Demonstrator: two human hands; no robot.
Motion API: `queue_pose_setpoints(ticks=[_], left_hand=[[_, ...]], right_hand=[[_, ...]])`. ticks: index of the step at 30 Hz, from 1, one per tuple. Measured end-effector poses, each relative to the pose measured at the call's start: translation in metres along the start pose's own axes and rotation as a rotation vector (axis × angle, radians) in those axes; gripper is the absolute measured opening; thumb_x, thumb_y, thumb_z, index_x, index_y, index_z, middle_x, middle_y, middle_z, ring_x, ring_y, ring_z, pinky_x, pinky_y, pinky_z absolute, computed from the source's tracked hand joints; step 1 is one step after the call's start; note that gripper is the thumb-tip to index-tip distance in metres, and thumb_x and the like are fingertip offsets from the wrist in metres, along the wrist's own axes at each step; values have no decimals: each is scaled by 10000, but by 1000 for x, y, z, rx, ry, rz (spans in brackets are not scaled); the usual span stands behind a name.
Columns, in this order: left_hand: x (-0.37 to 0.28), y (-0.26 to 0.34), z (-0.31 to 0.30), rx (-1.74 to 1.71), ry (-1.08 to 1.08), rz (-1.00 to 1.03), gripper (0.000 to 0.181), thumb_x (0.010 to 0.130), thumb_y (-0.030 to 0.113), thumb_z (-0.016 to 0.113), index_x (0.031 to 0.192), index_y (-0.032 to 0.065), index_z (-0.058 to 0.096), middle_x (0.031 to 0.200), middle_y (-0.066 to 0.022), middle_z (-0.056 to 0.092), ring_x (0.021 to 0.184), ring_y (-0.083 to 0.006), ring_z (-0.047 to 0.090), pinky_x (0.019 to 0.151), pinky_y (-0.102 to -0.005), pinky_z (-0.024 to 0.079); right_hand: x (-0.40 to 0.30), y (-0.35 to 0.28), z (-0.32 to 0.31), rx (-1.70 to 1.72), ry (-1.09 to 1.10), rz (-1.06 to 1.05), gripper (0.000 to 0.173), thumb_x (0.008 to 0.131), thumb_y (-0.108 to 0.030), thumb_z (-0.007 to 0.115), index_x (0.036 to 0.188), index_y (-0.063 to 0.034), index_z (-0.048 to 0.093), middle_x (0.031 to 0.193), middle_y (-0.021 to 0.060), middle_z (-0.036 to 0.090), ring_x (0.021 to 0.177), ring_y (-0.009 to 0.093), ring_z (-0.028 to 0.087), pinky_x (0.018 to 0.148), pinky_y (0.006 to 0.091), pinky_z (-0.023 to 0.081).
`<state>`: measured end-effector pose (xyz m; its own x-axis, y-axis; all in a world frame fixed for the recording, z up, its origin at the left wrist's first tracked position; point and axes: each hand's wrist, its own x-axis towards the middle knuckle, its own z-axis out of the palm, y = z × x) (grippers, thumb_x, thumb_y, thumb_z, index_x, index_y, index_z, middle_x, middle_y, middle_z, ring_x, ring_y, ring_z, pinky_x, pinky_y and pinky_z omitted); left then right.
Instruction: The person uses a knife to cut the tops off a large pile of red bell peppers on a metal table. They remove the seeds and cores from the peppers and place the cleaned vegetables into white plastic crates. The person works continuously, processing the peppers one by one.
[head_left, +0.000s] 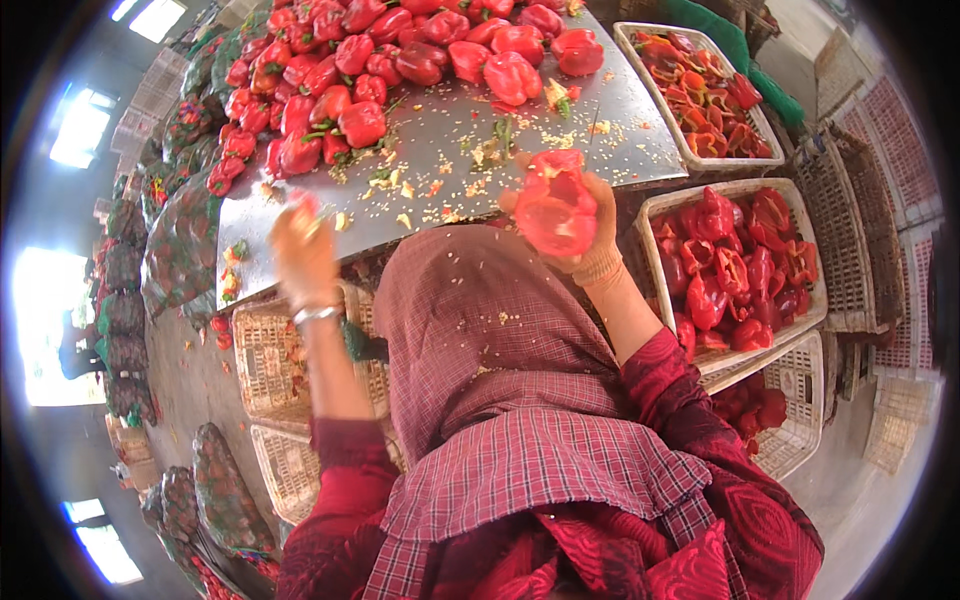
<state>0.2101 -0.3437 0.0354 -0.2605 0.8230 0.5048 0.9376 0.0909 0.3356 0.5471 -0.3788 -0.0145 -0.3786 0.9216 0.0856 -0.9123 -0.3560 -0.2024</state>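
Note:
My right hand (600, 217) holds a hollowed red bell pepper (559, 206) above the near edge of the metal table (450, 142). The pepper's cut opening shows, and its walls are torn at the top. My left hand (304, 247) is blurred, over the table's near left part. Its fingers close around a small red and pale pepper piece (304, 206), too blurred to make out fully. A heap of whole red bell peppers (352, 67) covers the far left of the table. Seeds and pale core scraps (405, 187) lie scattered between the heap and my hands.
On the right stand a plastic crate of cut red peppers (735, 262) and a farther crate of pepper pieces (697, 97). Crates (270, 360) sit below the table at left. Filled mesh sacks (180, 240) line the left floor. My checked apron (495, 322) carries some seeds.

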Motion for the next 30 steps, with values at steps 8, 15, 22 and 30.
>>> queue_pose_setpoints(ticks=[8, 15, 22, 30], left_hand=[[-7, -61, -44, 535, -268, -133, 629, 814, 284, 667, 1375, 98, 451, 1398, -137, 469, 1261, -301, 488, 999, -447, 443], [-64, 140, 30, -308, -662, 663, 331, 790, 153, 633, 1114, 95, 608, 1233, -157, 567, 1150, -346, 540, 966, -445, 450], [-56, 231, 158, -472, -398, 891, 514, 821, 315, 657, 1252, 68, 522, 1374, -188, 447, 1263, -376, 445, 1021, -465, 383], [13, 288, 261, -20, -519, 853, 688, 853, 605, 503, 1283, 70, 548, 1374, -194, 461, 1304, -389, 375, 1037, -507, 325]], right_hand=[[6, -11, -17, 46, -118, 20, 694, 852, -399, 612, 1337, 54, 412, 1177, 236, 623, 1049, 383, 630, 860, 418, 538], [-82, -94, -30, -608, 542, -148, 493, 840, -327, 661, 1202, -19, 531, 974, 97, 622, 795, 219, 626, 692, 343, 526], [-191, -184, -53, -1416, 1423, -231, 298, 861, -344, 655, 1007, -109, 545, 599, -23, 492, 346, 87, 406, 307, 239, 261], [-141, -148, -62, -1432, 1076, -354, 217, 867, -262, 639, 1017, -110, 601, 668, -5, 582, 356, 54, 439, 290, 204, 262]])
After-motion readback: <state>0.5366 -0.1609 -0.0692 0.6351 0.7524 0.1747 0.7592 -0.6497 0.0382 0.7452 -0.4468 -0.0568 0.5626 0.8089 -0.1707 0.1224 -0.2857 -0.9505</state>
